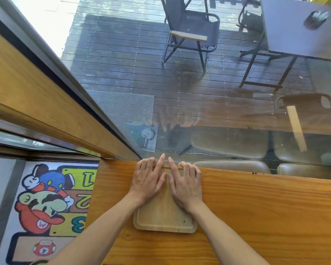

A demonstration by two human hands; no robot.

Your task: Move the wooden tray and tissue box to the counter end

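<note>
While both hands lie on the tray, it sits flat on the counter, its far edge up against the window glass and close to the counter's left end. Left hand and right hand rest palm-down side by side on the tray's far half, thumbs nearly touching. Fingers are spread and mostly flat, tips curled a little over the far rim; nothing is pinched or lifted, so it reads as pressing or sliding, not a true grasp. Forefingers reach to the glass.

Progress, as a judgement: tray looks at or almost at the end spot, maybe getting a last nudge square to the edge. Tissue box is not visible anywhere in view, so that half of the task appears undone, or the box is out of frame; cannot say which. Left to do: release tray, fetch box, set it by the tray.

Floor mat with cartoon print lies below the counter's left end. Chairs stand beyond the glass.
</note>
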